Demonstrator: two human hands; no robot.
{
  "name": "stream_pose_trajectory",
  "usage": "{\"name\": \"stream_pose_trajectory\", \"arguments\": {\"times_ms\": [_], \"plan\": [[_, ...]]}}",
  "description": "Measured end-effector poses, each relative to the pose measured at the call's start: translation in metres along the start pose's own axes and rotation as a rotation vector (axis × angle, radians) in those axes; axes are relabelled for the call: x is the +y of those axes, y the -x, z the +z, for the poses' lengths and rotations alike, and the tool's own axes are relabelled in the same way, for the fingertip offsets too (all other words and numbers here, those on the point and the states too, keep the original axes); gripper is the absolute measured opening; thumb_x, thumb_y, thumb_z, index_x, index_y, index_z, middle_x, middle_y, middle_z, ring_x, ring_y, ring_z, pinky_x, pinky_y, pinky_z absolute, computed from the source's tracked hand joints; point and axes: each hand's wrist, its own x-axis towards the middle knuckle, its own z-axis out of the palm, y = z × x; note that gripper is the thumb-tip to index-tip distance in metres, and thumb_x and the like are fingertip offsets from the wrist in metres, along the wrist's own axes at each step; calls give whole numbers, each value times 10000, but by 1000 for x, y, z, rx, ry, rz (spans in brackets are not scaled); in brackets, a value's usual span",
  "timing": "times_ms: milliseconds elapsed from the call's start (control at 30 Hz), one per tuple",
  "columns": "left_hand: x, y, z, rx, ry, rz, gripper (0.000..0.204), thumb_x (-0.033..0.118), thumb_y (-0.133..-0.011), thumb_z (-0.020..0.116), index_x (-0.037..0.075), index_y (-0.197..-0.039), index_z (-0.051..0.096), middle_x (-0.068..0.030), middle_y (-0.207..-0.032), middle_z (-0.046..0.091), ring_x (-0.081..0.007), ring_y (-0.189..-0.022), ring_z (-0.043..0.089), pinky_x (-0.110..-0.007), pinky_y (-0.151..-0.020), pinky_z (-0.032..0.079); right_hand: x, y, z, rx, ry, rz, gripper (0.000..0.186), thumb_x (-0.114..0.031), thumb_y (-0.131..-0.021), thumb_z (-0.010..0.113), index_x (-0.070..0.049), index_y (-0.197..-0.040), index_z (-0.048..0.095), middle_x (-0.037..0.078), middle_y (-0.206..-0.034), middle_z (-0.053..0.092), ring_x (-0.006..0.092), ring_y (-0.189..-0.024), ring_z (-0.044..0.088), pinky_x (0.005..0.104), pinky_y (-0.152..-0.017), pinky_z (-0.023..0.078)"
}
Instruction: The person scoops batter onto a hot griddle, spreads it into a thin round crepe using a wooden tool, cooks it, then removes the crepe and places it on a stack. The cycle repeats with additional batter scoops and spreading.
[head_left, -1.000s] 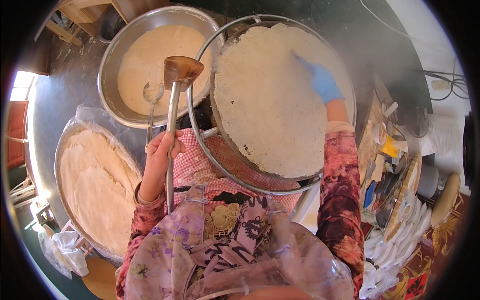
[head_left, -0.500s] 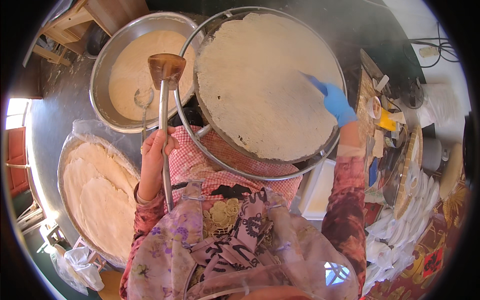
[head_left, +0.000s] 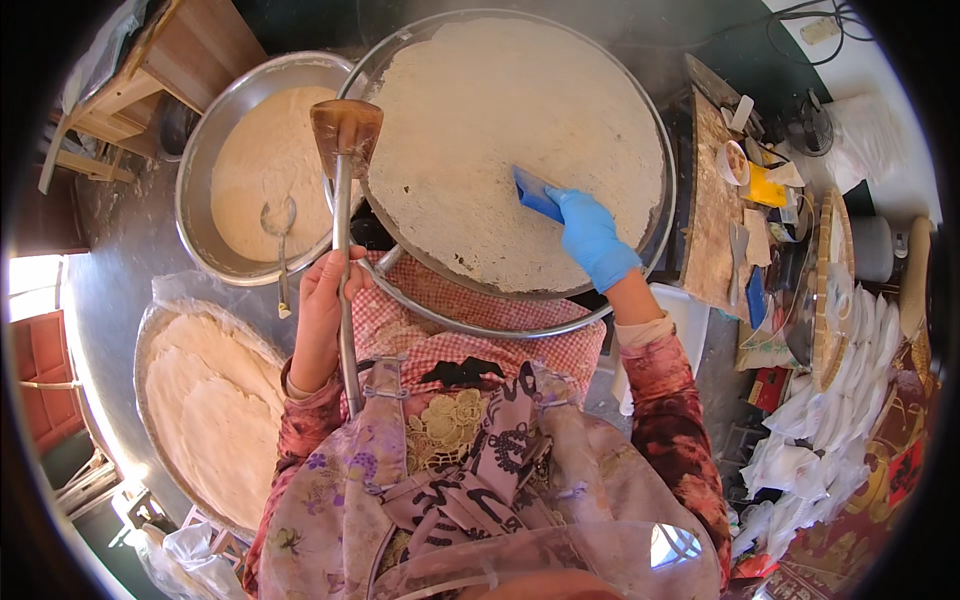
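Note:
My bare left hand [head_left: 325, 285] is closed round the metal rod of a long-handled tool [head_left: 346, 128] with a brown, flared head. It stands upright left of a big round griddle [head_left: 465, 284], the head beside the griddle's left edge. A thin pale sheet of batter [head_left: 500, 110] covers almost the whole griddle, with small dark spots and faint steam. In a blue glove, my right hand [head_left: 595, 240] grips a blue scraper [head_left: 537, 194], whose edge lies low over the sheet at the lower right of centre. Whether it touches the batter I cannot tell.
Left of the griddle, a steel basin [head_left: 190, 210] holds thin batter and a ladle [head_left: 279, 222]. Nearer me stands a plastic-lined tub of dough [head_left: 215, 395]. A wooden board [head_left: 707, 235] with tools lies at right, beside stacked white bags [head_left: 830, 420]. A metal ring [head_left: 480, 328] surrounds the griddle.
My right hand has moved the scraper left and nearer me across the sheet. The tool in my left hand stays upright, and the view has shifted slightly.

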Motion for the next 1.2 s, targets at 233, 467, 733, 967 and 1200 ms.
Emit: {"name": "stream_pose_trajectory", "arguments": {"times_ms": [233, 467, 733, 967, 1200], "plan": [[0, 8, 1, 60, -16, -18, 348, 258, -960, 437, -65, -975, 569, 11, -565, 411, -124, -647, 457, -248, -691, 396, 61, -53, -35, 228, -14, 251, 245, -47, -766, 508, -21, -988, 607, 245, -936, 608, 391, -914, 589, 450, -795, 466], [3, 7, 12, 9, -4, -15, 350, 256, -963, 433, -67, -986, 565, 16, -588, 405, -123, -672, 451, -252, -699, 385, 40, -79, -12, 14, 154, 12, 188, -68, -747, 532, -46, -912, 620, 219, -891, 624, 393, -854, 601, 457, -748, 478], [1, 6, 21, -14, -15, -25, 349, 260, -957, 450, -65, -982, 574, 14, -591, 409, -126, -670, 453, -249, -699, 388, 7, -27, -22, -85, 70, -117, 258, -7, -718, 499, -42, -942, 623, 229, -914, 613, 400, -887, 580, 446, -758, 466], [-3, 8, 17, 18, -30, -24, 345, 260, -959, 445, -58, -982, 575, 17, -576, 409, -121, -665, 467, -241, -694, 392, 11, 16, -32, -234, -70, -161, 289, -47, -743, 523, -69, -1009, 636, 216, -917, 618, 385, -866, 591, 432, -763, 471], [-4, 8, 14, -9, -19, -3, 346, 258, -963, 433, -60, -986, 570, 17, -574, 414, -117, -658, 460, -236, -681, 386, 111, 26, -68, 23, 3, 264, 297, -92, -754, 551, -62, -1041, 621, 235, -959, 615, 387, -929, 588, 433, -806, 466]]}}
